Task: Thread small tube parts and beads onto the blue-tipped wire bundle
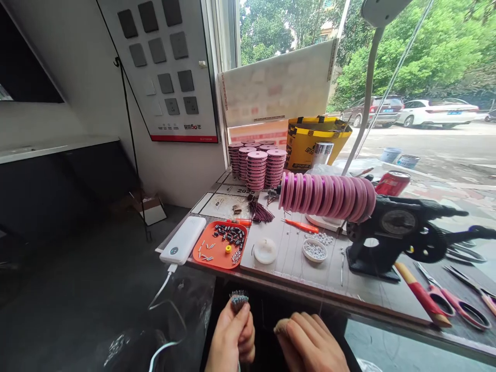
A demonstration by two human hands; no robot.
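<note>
Bundle of thin grey stems (238, 299) sits low in my feed, under the near edge of the table (372, 294), upright in the left hand (232, 336). By size, the table comes first, set against the window, I judge for daylight. On it a black hand-cranked machine (391, 232) stands near the front edge, within reach of the right arm. A row of pink spools (327, 195) lies on its side just behind the machine, and stacks of pink spools (258, 165) stand farther back beside a yellow bag (306, 142), probably stock parked out of the way. The orange tray (217, 257) at the front left corner holds small dark bits; its raised rim likely stops them rolling off. A white power bank (183, 240) lies just beside it, cable hanging over the edge. A small white dish (304, 251) holds pale beads. Down at the hands, the left one is clenched round the bundle, tips upward, seemingly so the ends stay level and visible. The right hand (310, 343) is curled just beside it, with a brownish tip (281, 326) at its fingers; whether it pinches that I cannot tell.
</note>
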